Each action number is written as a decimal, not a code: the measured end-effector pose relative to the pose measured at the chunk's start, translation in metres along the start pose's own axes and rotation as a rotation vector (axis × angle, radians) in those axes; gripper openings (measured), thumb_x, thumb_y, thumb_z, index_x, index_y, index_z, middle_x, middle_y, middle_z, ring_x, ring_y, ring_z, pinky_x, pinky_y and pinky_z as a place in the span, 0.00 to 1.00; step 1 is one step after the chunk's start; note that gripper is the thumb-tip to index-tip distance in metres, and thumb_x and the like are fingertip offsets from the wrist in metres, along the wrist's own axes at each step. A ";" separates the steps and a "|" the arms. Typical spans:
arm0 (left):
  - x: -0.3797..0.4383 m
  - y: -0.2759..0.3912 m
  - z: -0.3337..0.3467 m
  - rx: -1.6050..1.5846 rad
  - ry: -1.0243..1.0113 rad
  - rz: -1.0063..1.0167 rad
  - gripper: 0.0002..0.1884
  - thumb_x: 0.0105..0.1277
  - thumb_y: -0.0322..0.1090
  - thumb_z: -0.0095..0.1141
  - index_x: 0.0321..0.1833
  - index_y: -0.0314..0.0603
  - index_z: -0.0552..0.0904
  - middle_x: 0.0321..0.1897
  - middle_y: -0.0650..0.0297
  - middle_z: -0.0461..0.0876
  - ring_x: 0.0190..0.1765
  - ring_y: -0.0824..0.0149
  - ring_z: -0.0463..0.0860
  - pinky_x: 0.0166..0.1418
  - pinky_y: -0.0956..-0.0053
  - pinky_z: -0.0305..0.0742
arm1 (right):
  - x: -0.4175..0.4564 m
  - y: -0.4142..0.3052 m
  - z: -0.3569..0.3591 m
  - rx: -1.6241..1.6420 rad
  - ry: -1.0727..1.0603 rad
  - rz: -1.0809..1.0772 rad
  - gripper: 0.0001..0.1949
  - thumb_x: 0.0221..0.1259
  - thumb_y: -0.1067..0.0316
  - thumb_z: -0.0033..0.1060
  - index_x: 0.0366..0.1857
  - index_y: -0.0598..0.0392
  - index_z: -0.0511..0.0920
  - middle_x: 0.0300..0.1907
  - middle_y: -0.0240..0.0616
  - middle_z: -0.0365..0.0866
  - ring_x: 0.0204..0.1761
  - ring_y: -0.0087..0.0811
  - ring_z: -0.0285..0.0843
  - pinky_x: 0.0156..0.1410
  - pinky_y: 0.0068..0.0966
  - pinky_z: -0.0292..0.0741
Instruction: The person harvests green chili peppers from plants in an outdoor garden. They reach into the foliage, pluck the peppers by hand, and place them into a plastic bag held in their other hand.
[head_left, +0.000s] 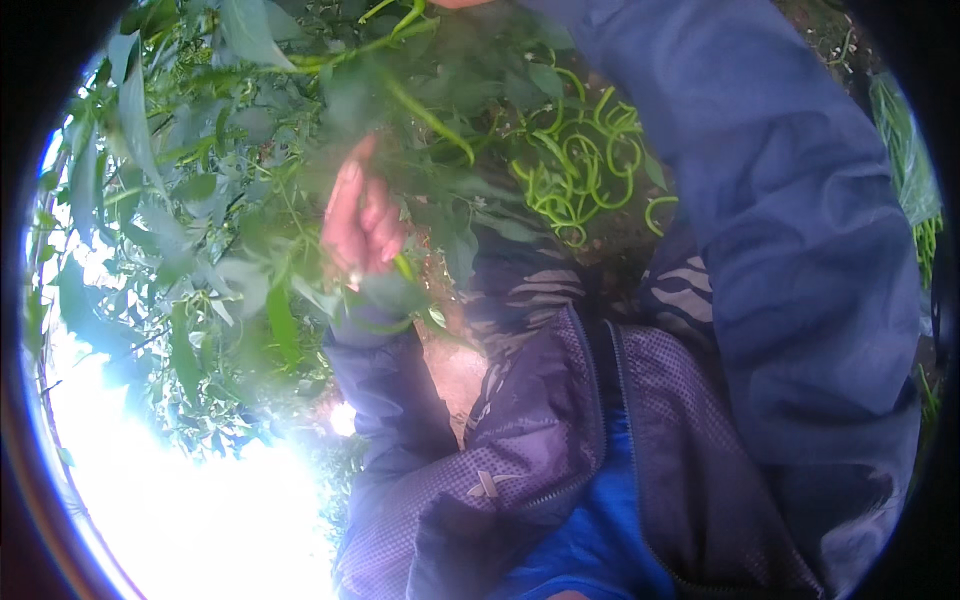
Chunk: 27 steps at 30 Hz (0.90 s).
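My left hand (364, 217) is among the leaves of a chili pepper plant (247, 187), with its index finger raised and the other fingers curled. A green pepper (403, 266) shows at the lower edge of the curled fingers; blur and leaves hide whether they grip it. Of my right hand (459, 3) only a sliver shows at the top edge, beyond the blue sleeve, near a green stem and thin peppers (409, 16). A long green chili pepper (427, 120) hangs between the hands. To the right, many curled green chili peppers (577, 165) form a cluster low down in front of my knees.
Dense foliage fills the left side, with strong glare below it. At the far right edge is a green, translucent plastic bag (904, 150) with more green peppers (927, 247) beside its lower end. Bare soil (611, 244) shows between my patterned trouser legs (525, 289).
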<state>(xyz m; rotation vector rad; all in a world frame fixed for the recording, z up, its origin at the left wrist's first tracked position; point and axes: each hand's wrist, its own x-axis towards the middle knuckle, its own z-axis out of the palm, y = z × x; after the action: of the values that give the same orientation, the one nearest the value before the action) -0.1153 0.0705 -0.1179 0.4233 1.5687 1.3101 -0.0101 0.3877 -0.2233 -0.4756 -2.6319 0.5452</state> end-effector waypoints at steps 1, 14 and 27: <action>-0.008 -0.004 0.004 0.029 0.069 0.050 0.21 0.86 0.44 0.46 0.72 0.41 0.74 0.22 0.72 0.66 0.17 0.77 0.62 0.17 0.80 0.62 | 0.000 0.000 -0.001 0.013 0.001 0.004 0.16 0.65 0.52 0.66 0.46 0.54 0.86 0.39 0.41 0.89 0.38 0.32 0.85 0.45 0.34 0.81; -0.049 -0.030 0.129 0.436 -0.024 0.351 0.11 0.79 0.33 0.57 0.51 0.31 0.87 0.48 0.62 0.85 0.37 0.76 0.80 0.41 0.80 0.75 | -0.093 -0.009 -0.099 0.465 0.020 0.195 0.20 0.70 0.49 0.66 0.52 0.55 0.85 0.42 0.42 0.89 0.39 0.30 0.83 0.46 0.32 0.79; 0.071 -0.070 0.232 0.033 -0.163 0.478 0.16 0.82 0.39 0.55 0.51 0.30 0.87 0.51 0.59 0.86 0.53 0.66 0.82 0.61 0.71 0.75 | -0.204 -0.035 -0.070 1.364 0.300 0.702 0.34 0.72 0.29 0.56 0.50 0.56 0.86 0.30 0.26 0.80 0.26 0.15 0.64 0.32 0.17 0.62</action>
<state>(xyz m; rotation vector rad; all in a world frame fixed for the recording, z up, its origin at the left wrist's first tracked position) 0.0725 0.2232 -0.1907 0.9459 1.4002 1.5608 0.1885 0.2964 -0.2146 -0.8440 -1.2329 2.0034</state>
